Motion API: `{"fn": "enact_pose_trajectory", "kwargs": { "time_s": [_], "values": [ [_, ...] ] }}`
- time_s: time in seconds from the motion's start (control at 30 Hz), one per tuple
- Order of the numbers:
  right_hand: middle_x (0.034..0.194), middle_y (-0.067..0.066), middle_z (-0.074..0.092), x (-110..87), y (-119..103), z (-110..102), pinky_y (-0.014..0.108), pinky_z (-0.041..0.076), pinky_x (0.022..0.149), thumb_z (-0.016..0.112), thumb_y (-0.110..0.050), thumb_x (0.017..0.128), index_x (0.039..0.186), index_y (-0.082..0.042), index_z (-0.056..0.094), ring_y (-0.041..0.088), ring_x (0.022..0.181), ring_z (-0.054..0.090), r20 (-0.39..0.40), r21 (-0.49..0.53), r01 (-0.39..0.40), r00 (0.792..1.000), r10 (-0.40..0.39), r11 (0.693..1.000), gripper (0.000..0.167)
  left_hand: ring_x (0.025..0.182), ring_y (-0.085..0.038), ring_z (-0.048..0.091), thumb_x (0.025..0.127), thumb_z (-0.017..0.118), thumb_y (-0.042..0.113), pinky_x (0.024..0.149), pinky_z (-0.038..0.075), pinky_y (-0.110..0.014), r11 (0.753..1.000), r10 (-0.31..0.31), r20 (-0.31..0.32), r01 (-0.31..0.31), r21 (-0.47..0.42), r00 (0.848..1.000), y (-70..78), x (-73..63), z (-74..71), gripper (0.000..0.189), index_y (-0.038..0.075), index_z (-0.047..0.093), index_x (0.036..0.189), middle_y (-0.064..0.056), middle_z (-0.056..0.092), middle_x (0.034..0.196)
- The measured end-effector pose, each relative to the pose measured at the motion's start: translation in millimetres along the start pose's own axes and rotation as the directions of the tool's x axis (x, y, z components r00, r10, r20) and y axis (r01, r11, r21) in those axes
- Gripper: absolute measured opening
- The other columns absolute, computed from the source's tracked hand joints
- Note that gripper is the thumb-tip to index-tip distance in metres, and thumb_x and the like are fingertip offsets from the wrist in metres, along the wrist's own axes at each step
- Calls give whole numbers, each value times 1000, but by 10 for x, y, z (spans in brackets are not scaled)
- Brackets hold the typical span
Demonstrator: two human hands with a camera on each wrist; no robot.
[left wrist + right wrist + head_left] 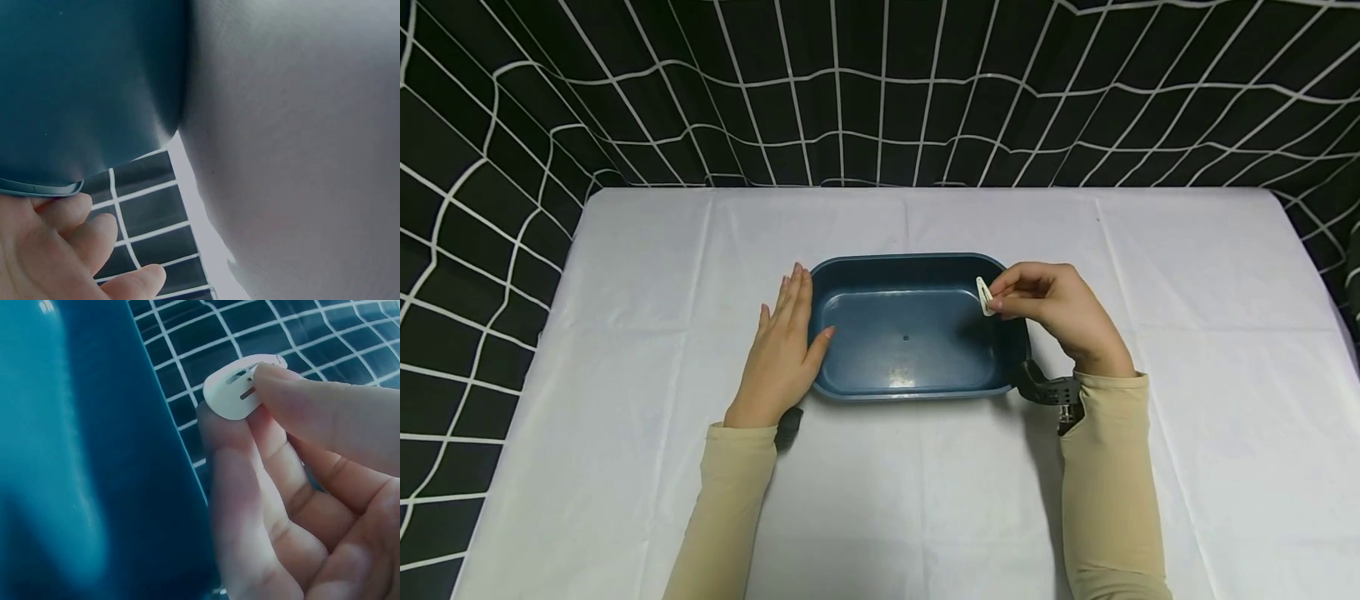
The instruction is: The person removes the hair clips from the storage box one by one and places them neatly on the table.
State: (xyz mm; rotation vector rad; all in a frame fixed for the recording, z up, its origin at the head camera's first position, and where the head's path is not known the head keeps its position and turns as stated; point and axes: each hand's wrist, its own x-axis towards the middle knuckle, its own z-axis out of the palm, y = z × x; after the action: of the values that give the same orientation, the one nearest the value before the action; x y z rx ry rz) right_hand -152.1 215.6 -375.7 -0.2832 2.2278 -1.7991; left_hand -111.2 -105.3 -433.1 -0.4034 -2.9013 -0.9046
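A blue oblong plastic basin point(880, 337) with rounded corners stands on the white-covered table, nothing lying in it. Over its right end, my right hand point(1056, 304) pinches a small white snap hair clip point(983, 297) between thumb and fingertips. Up close in the right wrist view, the hair clip point(226, 395) shows a rounded wide end with slots; the thumb covers part of it. On the other side, my left hand point(782, 350) rests against the basin's left rim, fingers straight and thumb over the edge. The left wrist view catches the basin's outer wall point(81, 87) above the fingers.
White cloth point(587, 375) covers the table around the basin. Behind and to the left hangs a black backdrop with white netting point(880, 108). A dark wrist camera mount point(1045, 387) juts from the right sleeve close to the basin's lower right corner.
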Motion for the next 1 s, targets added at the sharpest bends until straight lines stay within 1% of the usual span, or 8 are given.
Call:
{"fn": "enact_pose_trajectory", "kwargs": {
  "time_s": [0.1, 0.3, 0.4, 0.63, 0.7, 0.8, 1.0],
  "values": [
    [76, 3, 69, -11, 9, -38, 23, 51, 69, 67, 8, 81, 89, 2, 67, 14, 71, 66, -19, 22, 6, 1000, -6, 1000, 10, 143, -29, 11, 98, 50, 27, 107, 14, -61, 1000, -1, 7, 1, -3, 1000, 5, 0, -6, 70, -1, 13, 150, -12, 7, 157],
    [77, 6, 67, -17, 36, -86, 25, 52, 66, 70, 4, 80, 86, 2, 69, 16, 67, 64, -66, 7, 7, 998, -6, 1000, 6, 143, -30, 11, 98, 51, 27, 107, 14, -61, 1000, 2, 4, -2, -6, 1000, 9, 2, -14, 70, -1, 13, 149, -12, 7, 157],
    [76, 8, 68, -23, 47, -104, 25, 52, 64, 71, 3, 80, 86, 2, 69, 16, 66, 64, -71, 16, 3, 997, -2, 1000, 6, 143, -30, 11, 98, 51, 27, 107, 14, -61, 1000, 1, 5, -1, -6, 1000, 3, 1, -11, 70, -1, 13, 149, -12, 7, 157],
    [73, 3, 69, -61, 50, -179, 23, 47, 58, 69, 3, 81, 86, -1, 70, 14, 64, 64, -108, 21, -9, 994, 11, 1000, 6, 143, -30, 11, 98, 50, 27, 107, 14, -61, 1000, 0, 8, 0, -5, 1000, 2, 0, -7, 70, -1, 13, 150, -12, 7, 157],
    [73, 4, 69, -75, 57, -213, 23, 47, 57, 69, 3, 82, 86, -1, 70, 14, 63, 63, -123, 38, 0, 992, 5, 999, 6, 143, -30, 12, 98, 50, 27, 107, 14, -61, 1000, 0, 7, 0, -3, 1000, 5, 0, -9, 70, -1, 13, 150, -12, 7, 157],
    [73, 5, 68, -96, 71, -263, 23, 49, 58, 69, 5, 81, 87, 0, 69, 16, 62, 63, -147, 87, 18, 989, -5, 996, 7, 143, -29, 11, 98, 50, 28, 107, 14, -61, 1000, 0, 7, 0, -1, 1000, 5, -1, -10, 70, -1, 13, 150, -12, 7, 157],
    [74, 5, 68, -132, 120, -365, 22, 48, 56, 67, 8, 81, 86, 2, 69, 15, 59, 64, -205, 163, 54, 979, -20, 985, 8, 143, -29, 12, 98, 50, 28, 107, 15, -61, 1000, 2, 5, -2, 0, 1000, -3, -6, -6, 70, -1, 13, 150, -11, 7, 157]
  ]
}}
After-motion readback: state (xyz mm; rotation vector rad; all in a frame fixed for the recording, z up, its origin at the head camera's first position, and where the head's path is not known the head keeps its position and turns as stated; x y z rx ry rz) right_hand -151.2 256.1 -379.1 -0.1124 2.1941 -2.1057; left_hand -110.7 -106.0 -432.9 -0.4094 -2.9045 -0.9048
